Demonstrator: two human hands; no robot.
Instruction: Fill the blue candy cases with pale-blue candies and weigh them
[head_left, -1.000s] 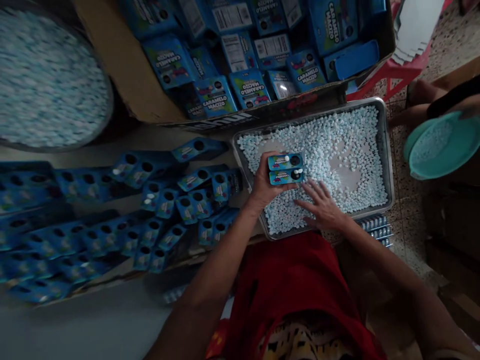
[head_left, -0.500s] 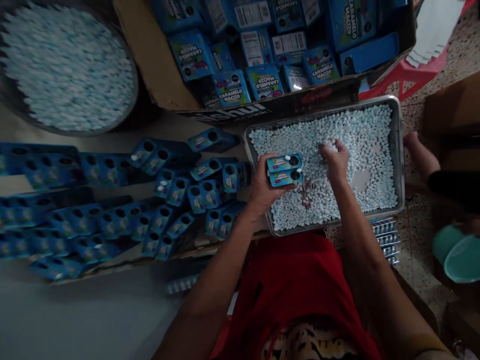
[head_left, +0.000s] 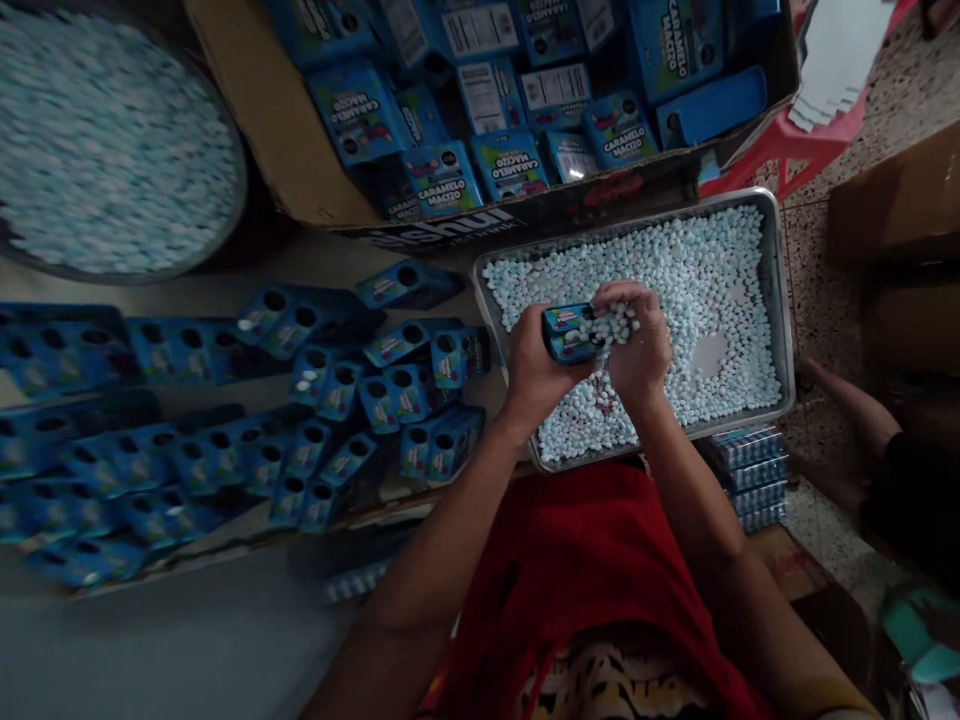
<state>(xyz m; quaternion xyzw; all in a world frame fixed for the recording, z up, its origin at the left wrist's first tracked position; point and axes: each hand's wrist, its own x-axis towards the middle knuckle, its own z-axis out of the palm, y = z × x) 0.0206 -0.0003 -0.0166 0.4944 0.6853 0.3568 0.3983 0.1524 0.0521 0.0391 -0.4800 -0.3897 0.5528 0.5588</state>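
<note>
Two blue candy tins (head_left: 568,322) are gripped side by side in my left hand (head_left: 536,365), over the left part of the tray. My right hand (head_left: 641,350) is cupped around a handful of small pale candies (head_left: 616,324) right beside the tins. Some of these candies lie against the tins' open ends and partly hide their holes. Beneath both hands is a metal tray (head_left: 784,330) spread with loose white and light-blue candies (head_left: 720,260).
A cardboard box (head_left: 315,195) of blue tins stands behind the tray. Left are rows of blue tins (head_left: 390,400) and a large tub (head_left: 238,190) of candies. Silver-blue packs (head_left: 754,480) sit right of my apron. Another person's arm (head_left: 855,400) shows at the right.
My right hand has lifted from the tray's candies and moved left to the tins, carrying a handful. The left hand still holds the tins. The view has shifted slightly.
</note>
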